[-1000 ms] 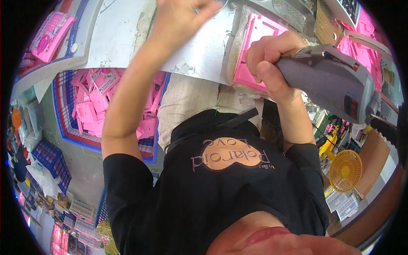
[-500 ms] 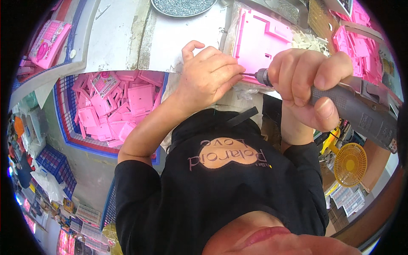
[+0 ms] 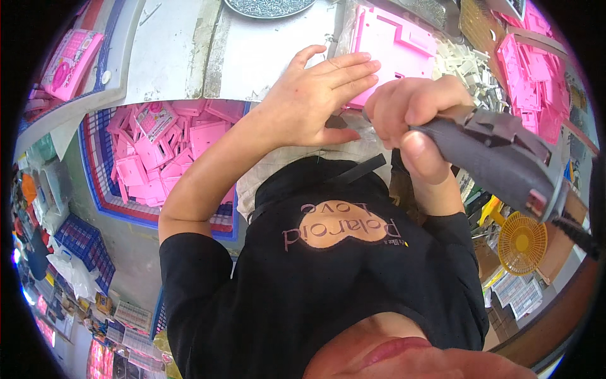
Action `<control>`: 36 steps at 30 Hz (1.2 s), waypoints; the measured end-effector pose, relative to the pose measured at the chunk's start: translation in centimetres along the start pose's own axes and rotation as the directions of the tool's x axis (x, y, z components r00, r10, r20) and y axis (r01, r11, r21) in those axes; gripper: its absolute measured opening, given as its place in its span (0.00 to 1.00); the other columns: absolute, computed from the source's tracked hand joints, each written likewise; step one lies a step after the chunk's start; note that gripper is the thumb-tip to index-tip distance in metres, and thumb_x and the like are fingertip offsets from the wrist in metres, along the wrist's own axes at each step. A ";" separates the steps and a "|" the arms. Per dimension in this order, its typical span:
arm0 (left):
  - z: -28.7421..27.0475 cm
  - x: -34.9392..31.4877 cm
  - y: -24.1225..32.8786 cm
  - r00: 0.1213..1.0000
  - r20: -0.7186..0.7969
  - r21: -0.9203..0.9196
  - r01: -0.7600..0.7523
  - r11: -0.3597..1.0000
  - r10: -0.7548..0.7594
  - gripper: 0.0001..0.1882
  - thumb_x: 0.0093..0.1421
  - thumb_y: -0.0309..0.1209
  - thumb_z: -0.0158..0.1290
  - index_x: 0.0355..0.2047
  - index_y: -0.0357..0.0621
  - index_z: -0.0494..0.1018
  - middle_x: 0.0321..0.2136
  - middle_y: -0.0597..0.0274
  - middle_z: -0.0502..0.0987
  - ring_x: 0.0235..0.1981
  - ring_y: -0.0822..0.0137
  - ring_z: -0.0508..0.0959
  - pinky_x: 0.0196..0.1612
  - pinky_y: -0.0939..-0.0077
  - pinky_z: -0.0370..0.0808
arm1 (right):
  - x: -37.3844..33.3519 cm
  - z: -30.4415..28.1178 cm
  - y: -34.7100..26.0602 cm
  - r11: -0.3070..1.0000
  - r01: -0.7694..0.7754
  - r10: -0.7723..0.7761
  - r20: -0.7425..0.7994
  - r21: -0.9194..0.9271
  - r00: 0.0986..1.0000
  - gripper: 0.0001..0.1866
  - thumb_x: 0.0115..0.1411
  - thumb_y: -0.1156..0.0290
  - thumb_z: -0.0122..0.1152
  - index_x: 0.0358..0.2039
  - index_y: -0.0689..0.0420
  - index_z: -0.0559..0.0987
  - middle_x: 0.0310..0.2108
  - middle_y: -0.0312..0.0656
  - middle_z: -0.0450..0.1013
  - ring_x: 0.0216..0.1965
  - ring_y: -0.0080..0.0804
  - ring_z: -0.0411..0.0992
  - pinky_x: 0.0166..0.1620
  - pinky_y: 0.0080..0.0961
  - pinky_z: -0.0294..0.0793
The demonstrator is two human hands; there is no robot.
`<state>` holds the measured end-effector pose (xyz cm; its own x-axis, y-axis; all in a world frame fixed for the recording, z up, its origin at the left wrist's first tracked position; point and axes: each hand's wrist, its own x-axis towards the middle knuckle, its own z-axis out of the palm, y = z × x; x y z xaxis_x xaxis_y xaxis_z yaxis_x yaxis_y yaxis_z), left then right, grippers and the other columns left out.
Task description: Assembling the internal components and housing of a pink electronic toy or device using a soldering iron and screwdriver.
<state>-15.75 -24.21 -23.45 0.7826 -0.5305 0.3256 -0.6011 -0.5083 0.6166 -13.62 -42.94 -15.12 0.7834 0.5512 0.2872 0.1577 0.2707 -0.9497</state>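
Observation:
A pink plastic housing part (image 3: 377,44) lies on the bench in front of me, with raised ribs and a small slot. My left hand (image 3: 312,98) is spread open at its near left edge, fingers stretched out; whether the fingertips touch the part I cannot tell. My right hand (image 3: 420,117) wraps round a dark grey electric screwdriver (image 3: 489,155), which slants down to the right with its cord end low. The screwdriver's bit is hidden behind my fingers.
Small screws fill a round metal dish (image 3: 271,9) on the bench. White plastic pieces (image 3: 467,71) and pink parts (image 3: 533,79) are piled at right. A blue basket (image 3: 91,161) of pink parts stands below the bench at left; a yellow fan (image 3: 522,243) is at lower right.
My left hand has opened, its fingers moving away from the screwdriver's bit. My right hand has drawn the screwdriver slightly nearer to me and tilted it, so the bit has gone out of sight.

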 end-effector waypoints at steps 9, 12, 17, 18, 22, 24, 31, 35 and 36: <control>0.5 -0.2 0.1 1.000 -0.018 0.008 -0.003 1.000 0.003 0.41 0.45 0.44 0.69 0.61 0.49 0.71 0.65 0.63 0.70 0.67 0.67 0.67 0.64 0.44 0.56 | -0.3 -0.1 0.8 0.953 0.123 -0.078 0.168 -0.277 0.983 0.11 0.61 0.73 0.65 0.33 0.56 0.69 0.20 0.36 0.69 0.22 0.32 0.69 0.34 0.34 0.74; 0.0 0.4 0.2 0.999 0.037 0.061 0.006 0.998 -0.009 0.39 0.46 0.42 0.68 0.60 0.49 0.72 0.65 0.64 0.70 0.67 0.68 0.67 0.64 0.42 0.57 | 0.5 -1.4 0.3 0.979 0.113 -0.088 0.152 -0.167 0.984 0.10 0.62 0.71 0.63 0.37 0.56 0.70 0.20 0.35 0.67 0.20 0.30 0.68 0.32 0.34 0.73; -0.7 3.3 1.5 1.000 0.007 0.094 -0.027 0.995 0.027 0.26 0.51 0.34 0.63 0.53 0.45 0.76 0.57 0.60 0.76 0.60 0.61 0.73 0.61 0.51 0.65 | -1.0 -9.7 -4.3 0.959 0.282 -0.282 -0.048 -0.007 0.958 0.17 0.63 0.65 0.54 0.51 0.57 0.71 0.23 0.35 0.66 0.21 0.28 0.64 0.33 0.35 0.70; -0.2 3.9 1.6 0.999 -0.024 0.090 -0.025 0.996 0.028 0.23 0.53 0.33 0.62 0.51 0.45 0.77 0.55 0.59 0.77 0.58 0.59 0.74 0.60 0.53 0.67 | -1.3 -11.4 -4.5 0.946 0.319 -0.322 -0.043 -0.055 0.946 0.18 0.63 0.66 0.51 0.52 0.58 0.71 0.22 0.34 0.65 0.20 0.27 0.64 0.33 0.35 0.70; 3.2 8.0 1.7 0.982 -0.083 0.174 -0.156 0.972 0.172 0.20 0.53 0.32 0.62 0.47 0.43 0.79 0.52 0.59 0.78 0.53 0.55 0.76 0.56 0.58 0.72 | -2.3 -12.8 -3.6 0.943 0.321 -0.333 -0.190 -0.089 0.924 0.16 0.61 0.69 0.53 0.49 0.59 0.71 0.22 0.35 0.64 0.21 0.28 0.63 0.34 0.36 0.69; 4.0 7.9 1.4 0.982 -0.100 0.176 -0.141 0.974 0.161 0.20 0.53 0.33 0.64 0.46 0.42 0.80 0.52 0.59 0.79 0.54 0.55 0.76 0.56 0.58 0.72 | -2.5 -13.2 -2.0 0.941 0.335 -0.336 -0.210 -0.043 0.918 0.13 0.61 0.71 0.54 0.46 0.60 0.71 0.21 0.36 0.64 0.21 0.29 0.63 0.31 0.35 0.69; 3.8 8.0 1.7 0.989 -0.073 0.171 -0.112 0.979 0.126 0.20 0.52 0.32 0.64 0.47 0.44 0.80 0.52 0.59 0.80 0.54 0.56 0.76 0.56 0.58 0.72 | -0.1 -13.2 1.8 0.927 0.374 -0.357 -0.392 -0.034 0.848 0.15 0.60 0.70 0.66 0.36 0.56 0.66 0.19 0.39 0.68 0.16 0.26 0.66 0.24 0.27 0.70; 4.0 8.2 1.7 0.989 -0.074 0.175 -0.110 0.978 0.124 0.20 0.52 0.32 0.63 0.47 0.44 0.80 0.52 0.59 0.80 0.54 0.56 0.76 0.56 0.58 0.71 | -0.8 -13.9 2.8 0.952 0.291 -0.306 -0.309 -0.097 0.900 0.11 0.61 0.69 0.63 0.35 0.58 0.70 0.23 0.42 0.70 0.24 0.33 0.70 0.30 0.31 0.72; 4.0 8.0 1.7 0.989 -0.070 0.179 -0.113 0.977 0.127 0.20 0.52 0.32 0.63 0.46 0.44 0.80 0.52 0.59 0.80 0.54 0.56 0.76 0.56 0.58 0.71 | -1.0 -13.9 2.3 0.965 0.256 -0.263 -0.286 -0.063 0.921 0.10 0.61 0.68 0.62 0.35 0.59 0.71 0.24 0.43 0.71 0.26 0.36 0.70 0.32 0.33 0.73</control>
<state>-11.16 -32.04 -22.60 0.7094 -0.5417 0.4510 -0.7047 -0.5587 0.4374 -5.70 -53.89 -19.33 0.8523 0.2110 0.4787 0.3905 0.3521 -0.8506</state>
